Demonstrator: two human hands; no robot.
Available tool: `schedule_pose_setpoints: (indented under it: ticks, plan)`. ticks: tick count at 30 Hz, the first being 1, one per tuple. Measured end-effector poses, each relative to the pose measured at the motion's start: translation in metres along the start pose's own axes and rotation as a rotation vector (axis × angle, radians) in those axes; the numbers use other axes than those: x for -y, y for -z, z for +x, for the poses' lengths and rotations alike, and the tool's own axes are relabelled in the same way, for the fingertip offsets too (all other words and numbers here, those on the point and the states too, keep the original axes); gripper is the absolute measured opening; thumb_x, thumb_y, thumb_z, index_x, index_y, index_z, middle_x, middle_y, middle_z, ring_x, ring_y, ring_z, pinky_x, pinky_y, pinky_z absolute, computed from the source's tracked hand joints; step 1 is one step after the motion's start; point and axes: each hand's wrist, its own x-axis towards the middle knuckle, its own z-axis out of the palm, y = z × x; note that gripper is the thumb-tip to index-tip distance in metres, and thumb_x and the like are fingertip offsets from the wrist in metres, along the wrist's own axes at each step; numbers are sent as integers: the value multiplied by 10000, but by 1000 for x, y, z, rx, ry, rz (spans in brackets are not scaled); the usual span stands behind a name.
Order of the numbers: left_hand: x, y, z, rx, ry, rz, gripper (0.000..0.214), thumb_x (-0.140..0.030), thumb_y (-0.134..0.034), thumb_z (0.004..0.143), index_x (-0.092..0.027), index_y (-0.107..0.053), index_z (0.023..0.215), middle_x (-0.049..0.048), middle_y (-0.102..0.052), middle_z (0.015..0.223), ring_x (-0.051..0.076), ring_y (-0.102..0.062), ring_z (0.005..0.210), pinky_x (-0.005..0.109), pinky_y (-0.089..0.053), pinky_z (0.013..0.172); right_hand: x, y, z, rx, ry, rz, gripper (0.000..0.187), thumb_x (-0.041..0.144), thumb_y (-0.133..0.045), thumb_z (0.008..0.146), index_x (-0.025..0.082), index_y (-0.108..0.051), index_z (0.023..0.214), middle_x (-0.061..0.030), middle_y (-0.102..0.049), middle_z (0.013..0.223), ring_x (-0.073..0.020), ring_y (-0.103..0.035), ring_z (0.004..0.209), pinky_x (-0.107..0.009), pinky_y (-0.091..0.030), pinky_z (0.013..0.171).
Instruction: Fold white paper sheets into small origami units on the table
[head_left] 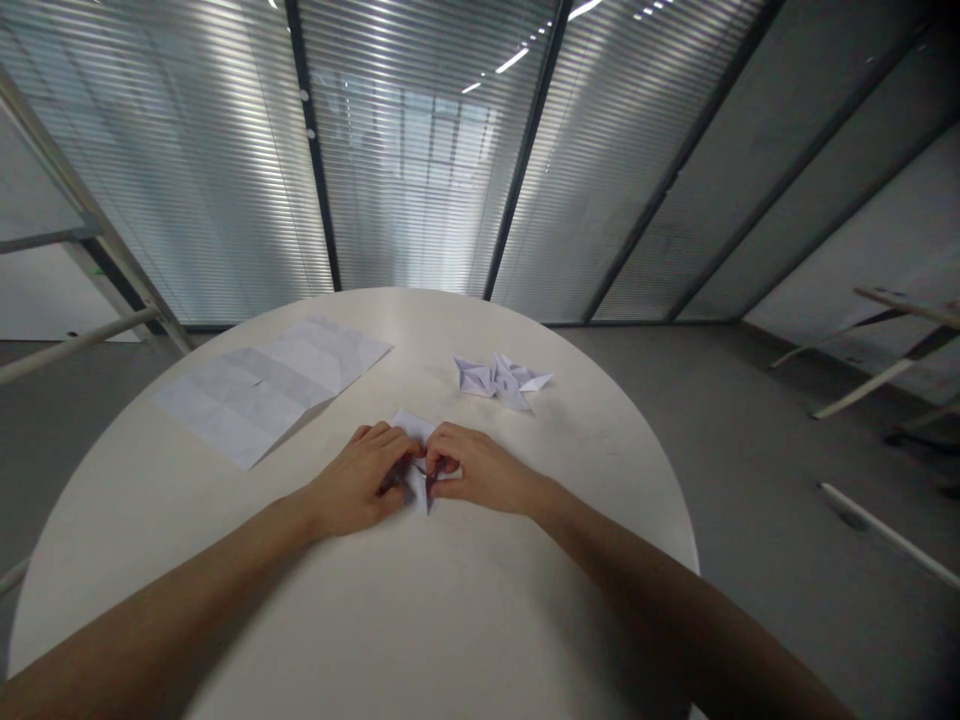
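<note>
Paper (417, 428), small and white, lies mid-table under both our hands. Our left hand (360, 482) and right hand (480, 472) meet over it, fingertips pinching its near edge flat against the table (450, 600), likely to hold a crease. A creased sheet (274, 385) rests far left; folded shapes (501, 378) sit beyond, apart.

Both arms are reaching forward and coming together in the middle. The left hand (358, 484) is lying palm down with its fingers curled in. The right hand (480, 470) is sitting just beside it, also palm down, with its fingers bent. The fingertips of both hands are meeting and pinching close together. Both wrists are staying low and flat.
</note>
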Motion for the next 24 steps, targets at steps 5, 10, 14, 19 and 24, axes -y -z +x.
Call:
schedule_pose_setpoints:
  ticks: [5,10,14,19,24]
  plan:
    - [-3,2,0,5,20,4,237,-182,-547,686,-202,-531,922,26,-542,865,213,-469,845,350,-338,768,2,1,1,16,-24,-24,184,157,-738,687,165,-587,791,2,-567,838,-109,-535,717,-211,-427,657]
    - [0,2,0,-28,32,-50,219,-116,-509,639,-198,-554,837,20,-543,848,201,-468,849,328,-333,762,2,2,0,50,-17,-37,162,186,-718,722,173,-621,852,-8,-596,860,-122,-555,753,-226,-433,692]
    - [3,2,-1,-45,29,-94,202,-73,-468,578,-185,-525,737,13,-531,803,184,-466,821,307,-335,743,1,2,-1,100,80,-71,135,200,-669,790,187,-672,925,-33,-628,952,-146,-576,895,-257,-426,822]
    - [5,4,-2,-13,-36,-175,194,-65,-438,560,-184,-487,705,-12,-524,715,166,-480,795,309,-335,801,3,1,-2,154,149,-227,200,209,-585,860,253,-678,1031,-20,-626,1016,-147,-562,931,-273,-405,866]
    - [4,7,-2,-11,-29,-237,178,-67,-416,555,-179,-461,686,-24,-500,672,147,-483,748,296,-345,799,12,-1,-4,192,196,-457,208,199,-506,895,265,-663,1013,-30,-615,984,-166,-548,897,-292,-413,808]
